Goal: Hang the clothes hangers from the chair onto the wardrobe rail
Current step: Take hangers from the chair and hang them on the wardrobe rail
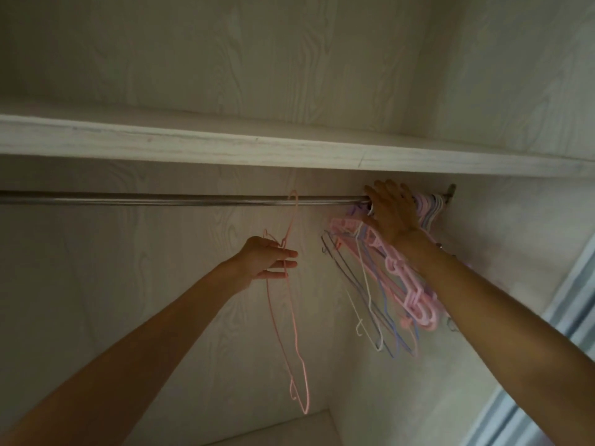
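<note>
Pink wire hanger (294,317) is hooked over the rail (161,198), hook just left of the rail's midpoint in view, body hanging straight down with its long axis near vertical. Left hand (264,262) is at the hanger's neck, directly below the hook, fingers straight and close together pointing right, wire running between or across them; can't tell if it's a true pinch or a light touch. Left hand is clearly the nearer one to this hanger.

Right hand (391,214) is further right on the rail, fingers spread flat against the bunch of hangers (386,284), pressing them toward the right-hand bracket (450,191).

Bunch is a mix: thin coated wire in white, blue and grey, plus chunkier moulded pink plastic. All tilted and fanned out. Rail is smooth round metal. Shelf (225,146) above and the walls are pale woodgrain laminate.

Judgement: next is sliding the single hanger right along the rail into the bunch.
</note>
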Demonstrator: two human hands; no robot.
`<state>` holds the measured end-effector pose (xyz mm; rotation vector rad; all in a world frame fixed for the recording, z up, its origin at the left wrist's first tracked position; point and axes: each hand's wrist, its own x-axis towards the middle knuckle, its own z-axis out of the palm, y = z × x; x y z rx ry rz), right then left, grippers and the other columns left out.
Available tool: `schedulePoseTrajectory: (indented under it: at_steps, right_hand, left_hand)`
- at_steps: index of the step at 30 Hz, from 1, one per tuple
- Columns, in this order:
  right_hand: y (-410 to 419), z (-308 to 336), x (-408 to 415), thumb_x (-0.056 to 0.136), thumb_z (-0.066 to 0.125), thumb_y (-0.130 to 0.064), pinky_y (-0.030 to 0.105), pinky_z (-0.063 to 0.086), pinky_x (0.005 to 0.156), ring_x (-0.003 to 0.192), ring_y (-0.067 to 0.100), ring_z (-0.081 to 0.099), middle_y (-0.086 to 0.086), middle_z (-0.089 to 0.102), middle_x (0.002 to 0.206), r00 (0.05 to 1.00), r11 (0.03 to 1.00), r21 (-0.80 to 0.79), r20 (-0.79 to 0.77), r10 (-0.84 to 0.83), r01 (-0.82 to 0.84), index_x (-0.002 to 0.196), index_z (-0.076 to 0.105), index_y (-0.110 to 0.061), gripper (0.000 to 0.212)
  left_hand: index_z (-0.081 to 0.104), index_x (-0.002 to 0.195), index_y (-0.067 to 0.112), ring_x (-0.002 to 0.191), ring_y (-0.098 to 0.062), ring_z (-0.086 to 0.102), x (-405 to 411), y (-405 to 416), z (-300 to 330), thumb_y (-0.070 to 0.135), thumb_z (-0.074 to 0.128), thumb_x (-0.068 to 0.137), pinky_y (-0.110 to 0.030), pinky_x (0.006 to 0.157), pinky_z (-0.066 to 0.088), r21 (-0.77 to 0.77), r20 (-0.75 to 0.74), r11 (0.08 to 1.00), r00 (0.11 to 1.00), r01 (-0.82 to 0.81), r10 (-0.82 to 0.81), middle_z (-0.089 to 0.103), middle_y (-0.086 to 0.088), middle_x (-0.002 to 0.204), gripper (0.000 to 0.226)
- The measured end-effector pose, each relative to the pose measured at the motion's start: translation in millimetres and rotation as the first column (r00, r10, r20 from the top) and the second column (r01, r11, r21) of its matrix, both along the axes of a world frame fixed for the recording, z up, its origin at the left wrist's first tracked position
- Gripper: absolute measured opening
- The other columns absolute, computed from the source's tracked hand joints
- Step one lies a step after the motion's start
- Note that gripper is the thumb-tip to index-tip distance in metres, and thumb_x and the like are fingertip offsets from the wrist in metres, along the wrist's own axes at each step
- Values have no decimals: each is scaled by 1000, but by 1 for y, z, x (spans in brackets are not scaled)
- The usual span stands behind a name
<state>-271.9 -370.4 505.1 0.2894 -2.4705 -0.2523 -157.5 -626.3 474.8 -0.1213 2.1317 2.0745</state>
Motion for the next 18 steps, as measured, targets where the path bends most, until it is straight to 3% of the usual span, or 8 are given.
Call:
schedulePoseTrajectory:
  at_steps: [3, 6, 9, 11, 12, 13, 16, 18]
  right_hand:
    - [-6, 3, 15, 88, 59, -38, 45, 16, 113, 141, 33, 23, 13, 28, 153, 999, 997, -65, 13, 39, -38, 146, 28, -8, 72]
    - [-18, -2, 43, 87, 59, -21, 38, 41, 89, 111, 28, 55, 14, 58, 123, 972, 905, -358, -120, 202, -232, 121, 56, -9, 36]
    - [-34, -1, 87, 91, 57, -21, 29, 47, 67, 67, 3, 61, -2, 66, 85, 805, 707, -686, 318, 502, -170, 100, 63, -13, 13]
    - [-43, -3, 118, 96, 47, -37, 23, 48, 61, 64, 3, 61, -8, 65, 91, 539, 813, -582, 690, 483, 16, 108, 59, -14, 29]
    - [-48, -7, 126, 96, 43, -43, 19, 47, 56, 63, 6, 62, -8, 65, 97, 436, 867, -497, 790, 432, 41, 109, 57, -17, 33]
    - [-52, -14, 134, 96, 41, -45, 17, 45, 52, 61, 7, 61, -7, 66, 100, 384, 889, -456, 827, 410, 32, 106, 56, -18, 32]
    - [-57, -29, 143, 99, 43, -30, 19, 39, 46, 46, 7, 52, 1, 70, 86, 450, 830, -558, 744, 494, 12, 95, 54, -16, 18]
    - [-58, -34, 141, 100, 38, -19, 14, 37, 41, 35, 2, 46, -4, 67, 64, 554, 789, -614, 669, 495, 37, 92, 53, -14, 18]
  left_hand:
    - [49, 124, -5, 92, -19, 66, 1, 4, 0, 4, 61, 88, -28, 65, 60, -23, 29, 1000, 1000, -9, 9, 67, -12, 114, 39]
    - [49, 124, -5, 93, -19, 66, 0, 8, -2, 2, 61, 88, -31, 70, 59, 7, 46, 1000, 999, -3, 2, 67, -12, 107, 38]
    - [49, 122, -6, 97, -21, 65, 4, 20, -3, -1, 59, 88, -34, 80, 54, 49, 69, 999, 997, -19, 15, 65, -14, 108, 36]
    - [54, 106, -6, 100, -24, 65, 6, 32, 0, -3, 56, 90, -35, 82, 53, 99, 69, 995, 997, -23, 16, 65, -16, 110, 17]
    - [54, 92, -4, 98, -25, 65, 8, 37, 3, -4, 55, 90, -36, 84, 52, 141, 69, 990, 997, -29, 20, 65, -17, 106, 3]
    - [51, 82, -1, 92, -25, 64, 7, 43, 4, -5, 54, 89, -38, 87, 51, 170, 65, 985, 997, -40, 29, 65, -17, 98, 9]
    - [47, 76, 2, 73, -18, 59, 6, 63, 11, -7, 55, 88, -38, 92, 50, 252, 32, 967, 999, -49, 42, 59, -11, 78, 17]
    - [51, 82, 1, 73, -17, 59, 3, 73, 15, -4, 58, 87, -35, 82, 53, 226, 2, 974, 1000, -31, 31, 59, -11, 80, 10]
